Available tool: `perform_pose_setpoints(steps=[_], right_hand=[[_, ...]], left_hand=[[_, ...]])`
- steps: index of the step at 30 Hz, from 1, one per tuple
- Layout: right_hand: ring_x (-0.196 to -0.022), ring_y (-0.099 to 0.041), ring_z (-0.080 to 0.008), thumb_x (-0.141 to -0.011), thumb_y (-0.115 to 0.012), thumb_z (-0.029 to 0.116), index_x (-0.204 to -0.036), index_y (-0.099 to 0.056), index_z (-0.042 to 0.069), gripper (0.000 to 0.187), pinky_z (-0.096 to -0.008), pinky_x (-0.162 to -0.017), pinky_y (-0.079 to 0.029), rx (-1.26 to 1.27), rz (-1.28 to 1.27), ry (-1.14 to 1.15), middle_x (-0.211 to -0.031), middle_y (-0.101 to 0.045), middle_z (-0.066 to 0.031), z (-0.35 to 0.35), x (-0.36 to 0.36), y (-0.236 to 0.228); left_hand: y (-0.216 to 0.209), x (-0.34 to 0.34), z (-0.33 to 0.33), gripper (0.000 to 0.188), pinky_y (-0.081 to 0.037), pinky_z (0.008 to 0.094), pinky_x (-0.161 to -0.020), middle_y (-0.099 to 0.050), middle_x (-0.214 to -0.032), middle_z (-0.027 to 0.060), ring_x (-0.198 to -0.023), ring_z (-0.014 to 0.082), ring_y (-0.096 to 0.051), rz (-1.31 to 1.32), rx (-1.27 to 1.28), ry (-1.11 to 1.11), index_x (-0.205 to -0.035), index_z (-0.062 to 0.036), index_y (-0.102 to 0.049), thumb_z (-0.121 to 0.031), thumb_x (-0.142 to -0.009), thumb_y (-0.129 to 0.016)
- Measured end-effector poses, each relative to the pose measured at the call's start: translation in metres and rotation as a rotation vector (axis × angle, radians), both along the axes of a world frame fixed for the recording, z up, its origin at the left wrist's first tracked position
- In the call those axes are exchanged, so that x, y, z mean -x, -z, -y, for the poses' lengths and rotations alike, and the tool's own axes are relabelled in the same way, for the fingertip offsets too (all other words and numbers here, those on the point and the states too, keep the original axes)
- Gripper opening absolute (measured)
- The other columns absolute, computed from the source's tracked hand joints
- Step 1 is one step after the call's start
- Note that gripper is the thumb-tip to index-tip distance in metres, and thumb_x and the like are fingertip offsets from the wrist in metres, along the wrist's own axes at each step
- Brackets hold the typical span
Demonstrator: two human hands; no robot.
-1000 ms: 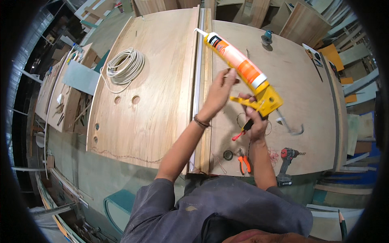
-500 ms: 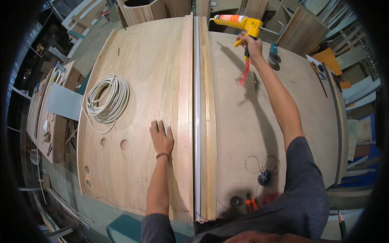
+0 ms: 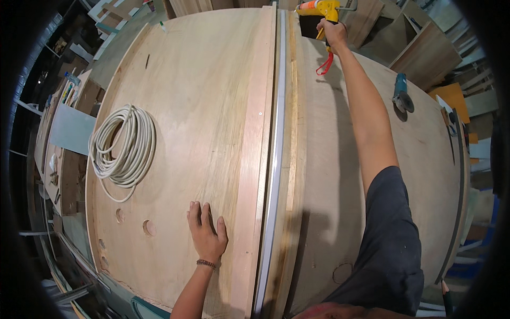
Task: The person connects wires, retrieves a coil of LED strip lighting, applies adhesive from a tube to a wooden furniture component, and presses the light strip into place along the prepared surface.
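Note:
My right hand (image 3: 334,36) is wrapped round the grip of a yellow caulking gun (image 3: 328,10) loaded with an orange-and-white cartridge. A red strap (image 3: 325,65) dangles beneath the grip. The gun is at the far end of a narrow white strip (image 3: 276,122), which runs lengthwise between two wooden edges; whether its nozzle touches anything I cannot tell. My left hand (image 3: 207,234) rests flat, fingers spread, on the pale wood panel (image 3: 186,133) to the left of the strip, with a beaded bracelet on its wrist.
A coil of whitish cable (image 3: 125,146) lies on the left panel, near round cut-out holes (image 3: 150,228). On the right-hand board (image 3: 340,212) sits a teal angle grinder (image 3: 402,94). Beyond the far edge lean wooden boards (image 3: 425,48). A cluttered workbench (image 3: 69,175) stands at left.
My right hand has carried the caulking gun farther away, to the far end of the strip. The view has shifted forward, so the cable and panel sit lower. My left hand stays on the panel.

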State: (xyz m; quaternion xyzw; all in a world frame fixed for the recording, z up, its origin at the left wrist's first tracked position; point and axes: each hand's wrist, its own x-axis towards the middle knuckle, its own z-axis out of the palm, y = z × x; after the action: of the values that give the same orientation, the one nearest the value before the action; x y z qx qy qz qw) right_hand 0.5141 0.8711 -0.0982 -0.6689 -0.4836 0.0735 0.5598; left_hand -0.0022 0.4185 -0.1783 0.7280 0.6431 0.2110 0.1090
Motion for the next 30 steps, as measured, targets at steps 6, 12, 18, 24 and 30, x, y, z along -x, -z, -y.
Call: perform_pose_setpoints(steps=[6, 12, 18, 24, 30], right_hand=[[-0.076, -0.066, -0.0129, -0.079, -0.066, 0.029, -0.073, -0.076, 0.007, 0.025, -0.0301, -0.075, -0.05, 0.007, -0.034, -0.05, -0.078, -0.073, -0.0021, -0.037, -0.013, 0.034], [-0.08, -0.069, -0.0127, -0.08, -0.067, 0.026, -0.077, -0.076, 0.005, 0.023, -0.0287, -0.078, -0.051, 0.007, -0.059, -0.079, -0.079, -0.074, -0.0026, -0.06, -0.016, 0.045], [-0.078, -0.068, -0.0132, -0.077, -0.068, 0.025, -0.079, -0.075, 0.004, 0.022, -0.0293, -0.077, -0.051, 0.023, -0.049, -0.091, -0.078, -0.074, -0.0028, -0.072, -0.009, 0.061], [-0.077, -0.067, -0.0147, -0.074, -0.067, 0.025, -0.077, -0.075, 0.004, 0.022, -0.0296, -0.074, -0.05, 0.133, -0.063, -0.084, -0.075, -0.072, -0.0037, -0.067, -0.013, 0.024], [-0.046, -0.052, -0.0213, -0.085, -0.055, 0.022, -0.064, -0.06, 0.01, 0.024, -0.0409, -0.041, -0.033, 0.182, -0.315, -0.095, -0.058, -0.057, -0.0072, -0.069, 0.03, -0.028]], left_hand=[[0.003, 0.001, -0.001, 0.051, -0.023, 0.0568, -0.12, -0.039, -0.148, 0.0296, -0.142, 0.0471, -0.034, -0.009, 0.033, 0.023, -0.139, 0.0043, -0.048, -0.017, -0.094, -0.059], [0.005, 0.004, -0.002, 0.052, -0.023, 0.0588, -0.119, -0.038, -0.15, 0.0289, -0.143, 0.0477, -0.033, -0.032, 0.046, 0.034, -0.14, 0.004, -0.047, -0.017, -0.094, -0.058], [0.008, 0.006, -0.001, 0.053, -0.023, 0.0595, -0.119, -0.037, -0.151, 0.0283, -0.144, 0.0479, -0.032, -0.03, 0.055, 0.027, -0.141, 0.0034, -0.046, -0.017, -0.093, -0.058], [0.007, 0.006, -0.003, 0.054, -0.024, 0.0595, -0.119, -0.038, -0.15, 0.0281, -0.143, 0.0479, -0.032, -0.035, 0.044, 0.037, -0.142, 0.0033, -0.046, -0.017, -0.093, -0.059], [0.005, 0.006, -0.001, 0.054, -0.024, 0.059, -0.119, -0.039, -0.15, 0.0274, -0.143, 0.0479, -0.033, -0.03, 0.055, 0.007, -0.141, 0.0025, -0.047, -0.018, -0.092, -0.059]])
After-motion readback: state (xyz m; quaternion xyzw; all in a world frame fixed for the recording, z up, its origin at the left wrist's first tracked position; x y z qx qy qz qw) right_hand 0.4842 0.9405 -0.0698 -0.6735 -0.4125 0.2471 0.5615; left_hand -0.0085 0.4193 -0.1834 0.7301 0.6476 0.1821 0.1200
